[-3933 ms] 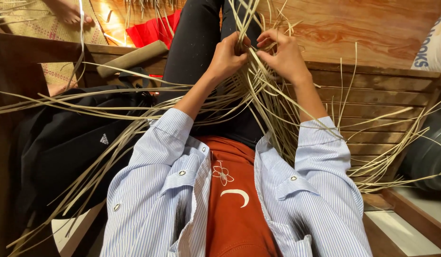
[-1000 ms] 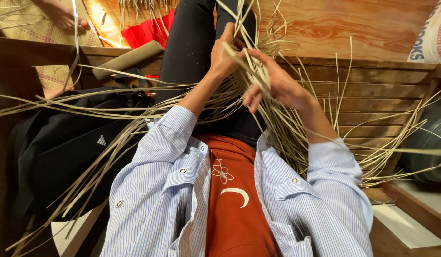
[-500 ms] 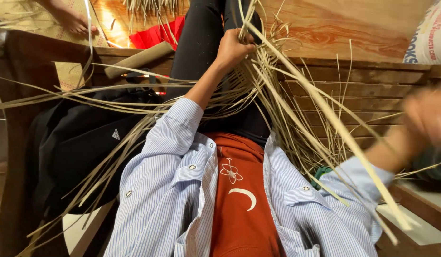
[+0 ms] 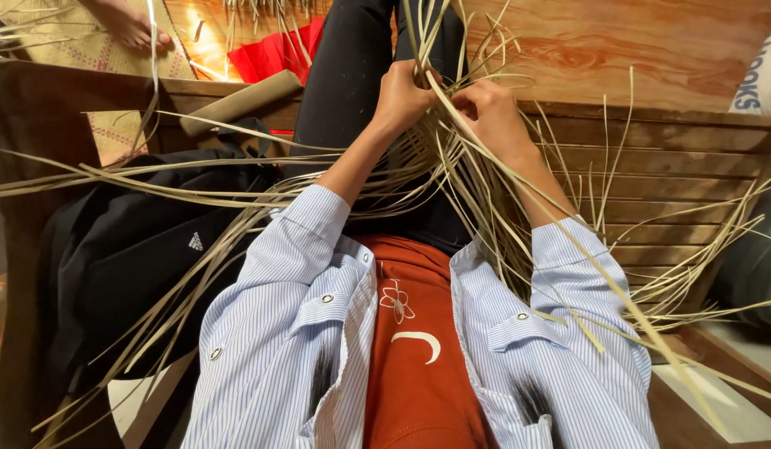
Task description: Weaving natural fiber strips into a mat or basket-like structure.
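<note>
Now that the right hand is back from its wide pull to the side, it pinches a straw strip beside the left hand, which grips the woven strands over the knee; the new strip looks drawn through.

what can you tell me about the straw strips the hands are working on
The strips are long, flat, thin and pale tan, like dried reed or palm leaf. They converge in a bundle over the lap, where the left hand and right hand pinch them, then fan out loosely over the black bag and wooden bench.
</note>
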